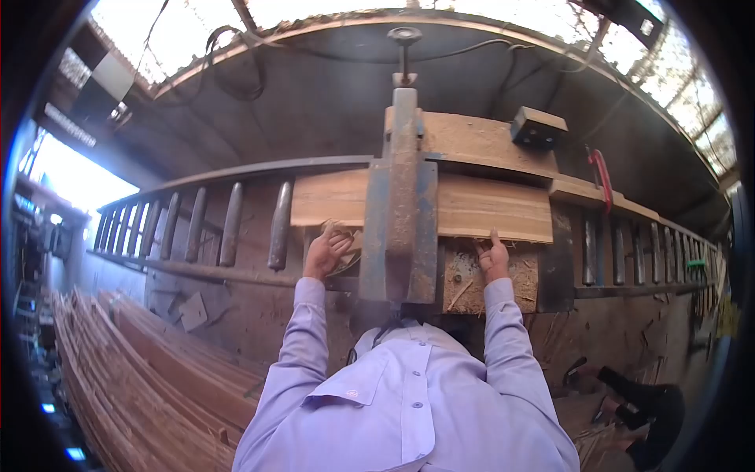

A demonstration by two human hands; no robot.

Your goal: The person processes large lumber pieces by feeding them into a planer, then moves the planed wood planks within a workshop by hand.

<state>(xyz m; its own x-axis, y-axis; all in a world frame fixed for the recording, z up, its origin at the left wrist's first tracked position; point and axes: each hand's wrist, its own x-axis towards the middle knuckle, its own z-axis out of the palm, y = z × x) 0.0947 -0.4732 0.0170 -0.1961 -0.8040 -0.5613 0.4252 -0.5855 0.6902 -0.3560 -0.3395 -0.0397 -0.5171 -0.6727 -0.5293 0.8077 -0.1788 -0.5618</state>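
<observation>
A long wooden board (494, 208) lies across the machine bed, its middle hidden beneath the blue-grey machine head (403, 197). At the board's near edge, left of the head, is my left hand (330, 250); its fingers are spread and look to be at the edge rather than wrapped round it. On the other side, my right hand (494, 258) grips the near edge, thumb on top and the other fingers curled below. Wood shavings lie on a chip-covered ledge (491, 283) below the right part of the board.
Metal rollers (232, 224) run out to the left, with more rollers (617, 252) to the right. A red clamp (602, 181) and a dark box (539, 128) sit behind the bed. Stacked planks (149, 362) fill the lower left. Another person (657, 413) is low at the right.
</observation>
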